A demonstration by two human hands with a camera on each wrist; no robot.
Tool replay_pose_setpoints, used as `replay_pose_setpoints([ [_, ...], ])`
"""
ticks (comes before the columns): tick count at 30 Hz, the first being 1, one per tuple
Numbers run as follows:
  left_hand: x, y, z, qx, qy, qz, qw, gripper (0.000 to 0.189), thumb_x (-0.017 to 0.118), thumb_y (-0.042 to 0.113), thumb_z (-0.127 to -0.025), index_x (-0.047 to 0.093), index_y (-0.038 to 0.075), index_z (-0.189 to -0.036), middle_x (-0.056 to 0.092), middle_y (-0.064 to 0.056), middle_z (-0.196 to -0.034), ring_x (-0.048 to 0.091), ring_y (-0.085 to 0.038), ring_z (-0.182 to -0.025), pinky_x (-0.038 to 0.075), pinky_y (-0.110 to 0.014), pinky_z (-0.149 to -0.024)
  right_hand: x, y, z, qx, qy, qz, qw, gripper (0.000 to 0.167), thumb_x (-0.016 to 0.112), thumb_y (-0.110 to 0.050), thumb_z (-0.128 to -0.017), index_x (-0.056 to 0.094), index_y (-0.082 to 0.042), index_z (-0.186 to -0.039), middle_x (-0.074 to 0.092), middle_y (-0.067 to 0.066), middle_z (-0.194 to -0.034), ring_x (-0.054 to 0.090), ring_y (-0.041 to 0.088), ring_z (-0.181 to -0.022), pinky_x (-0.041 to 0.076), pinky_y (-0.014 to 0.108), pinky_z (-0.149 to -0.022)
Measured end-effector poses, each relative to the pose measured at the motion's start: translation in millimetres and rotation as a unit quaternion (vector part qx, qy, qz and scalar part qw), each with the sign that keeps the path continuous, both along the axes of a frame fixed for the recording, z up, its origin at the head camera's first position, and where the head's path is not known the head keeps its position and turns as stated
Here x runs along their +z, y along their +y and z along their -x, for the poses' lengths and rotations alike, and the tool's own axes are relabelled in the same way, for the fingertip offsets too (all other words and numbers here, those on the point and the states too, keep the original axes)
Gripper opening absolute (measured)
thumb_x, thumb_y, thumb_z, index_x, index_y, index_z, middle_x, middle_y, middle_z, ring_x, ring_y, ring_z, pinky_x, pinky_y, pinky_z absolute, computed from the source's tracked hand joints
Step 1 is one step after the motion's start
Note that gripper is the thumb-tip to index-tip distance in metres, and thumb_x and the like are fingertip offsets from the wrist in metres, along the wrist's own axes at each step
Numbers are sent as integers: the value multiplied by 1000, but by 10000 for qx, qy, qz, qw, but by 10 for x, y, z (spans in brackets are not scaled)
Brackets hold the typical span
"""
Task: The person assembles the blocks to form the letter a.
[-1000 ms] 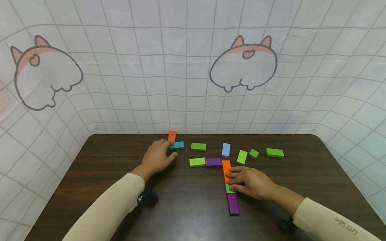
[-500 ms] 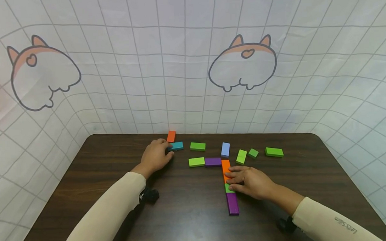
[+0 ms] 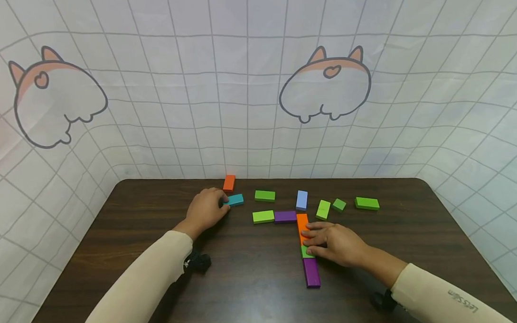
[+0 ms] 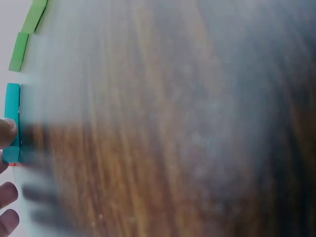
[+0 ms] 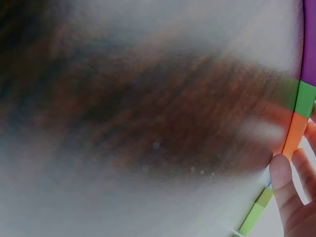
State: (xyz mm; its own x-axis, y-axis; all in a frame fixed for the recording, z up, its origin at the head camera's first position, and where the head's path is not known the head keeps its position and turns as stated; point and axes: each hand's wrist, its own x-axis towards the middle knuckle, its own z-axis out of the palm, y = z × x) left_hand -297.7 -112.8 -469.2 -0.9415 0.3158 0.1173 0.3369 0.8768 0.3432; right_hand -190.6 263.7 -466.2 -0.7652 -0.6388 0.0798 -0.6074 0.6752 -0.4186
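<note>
My left hand point(image 3: 205, 209) pinches the left end of a teal block point(image 3: 236, 200) at the table's back. In the left wrist view the thumb lies against the teal block's point(image 4: 12, 101) near side, with the other fingers partly out of frame. My right hand point(image 3: 340, 244) rests its spread fingers along the right side of a straight column: an orange block point(image 3: 302, 221), a small green block point(image 3: 305, 251) and a purple block point(image 3: 312, 273), set end to end. At the column's top, a second purple block point(image 3: 285, 217) and a lime block point(image 3: 263, 217) run leftward in a row.
A red-orange block point(image 3: 229, 183) lies behind the teal one at the table's point(image 3: 246, 290) back edge. Loose nearby are a green block point(image 3: 265, 196), a light blue block point(image 3: 301, 200), a lime block point(image 3: 323, 209), a small green cube point(image 3: 339, 205) and another green block point(image 3: 367, 203).
The left hand has drawn the teal block slightly toward the person and left, away from the red-orange block. The right hand stays on the column.
</note>
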Motion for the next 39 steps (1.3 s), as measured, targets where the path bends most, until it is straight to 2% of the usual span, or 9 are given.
replay_pose_setpoints([
  [4,17,-22,-8,12,-99,-139,9999,24,77,25,-93,75,9,-110,69,-7,-111,62,-32,-110,49,-51,-97,9,-4,2,17,29,5,10000,27,75,-27,-95,79,-13,-118,67,2,-133,54,28,-134,55,43,-94],
  [9,14,-52,-18,-7,-270,-417,9988,28,76,22,-91,74,7,-115,68,-8,-111,61,-30,-108,51,-49,-94,10,-12,0,37,21,-5,10000,28,75,-27,-95,78,-12,-119,66,2,-134,54,28,-134,55,43,-95],
  [14,4,-78,-33,-124,-422,-627,9971,35,74,19,-89,71,5,-122,66,-9,-112,60,-26,-101,52,-46,-90,12,-18,-7,22,8,-12,10000,29,75,-27,-95,78,-12,-119,66,2,-134,54,28,-134,54,44,-95],
  [18,19,-92,-71,-248,-528,-769,9953,35,75,18,-88,72,4,-120,66,-8,-112,59,-25,-99,52,-46,-90,18,-22,-16,7,9,-19,10000,28,75,-27,-95,78,-12,-119,66,2,-134,54,28,-134,55,44,-95],
  [28,64,-156,-237,-534,-556,-1178,9900,30,76,17,-88,70,8,-117,63,-4,-110,57,-21,-93,52,-42,-82,29,-34,-46,-51,-40,-21,10000,28,75,-27,-95,78,-12,-119,66,1,-133,53,28,-135,54,46,-95],
  [33,101,-137,-331,-747,-601,-1457,9847,30,76,14,-89,70,7,-118,63,-4,-112,57,-21,-95,52,-42,-83,6,-33,-55,-67,-62,-39,10000,28,74,-29,-96,78,-13,-119,66,0,-134,53,27,-135,54,45,-96],
  [39,112,-30,-458,-1043,-633,-1560,9802,30,78,13,-89,69,10,-117,63,0,-112,58,-20,-99,51,-41,-87,4,-28,-58,-54,-50,-5,10000,29,74,-28,-96,78,-13,-119,66,0,-134,53,27,-135,52,47,-98],
])
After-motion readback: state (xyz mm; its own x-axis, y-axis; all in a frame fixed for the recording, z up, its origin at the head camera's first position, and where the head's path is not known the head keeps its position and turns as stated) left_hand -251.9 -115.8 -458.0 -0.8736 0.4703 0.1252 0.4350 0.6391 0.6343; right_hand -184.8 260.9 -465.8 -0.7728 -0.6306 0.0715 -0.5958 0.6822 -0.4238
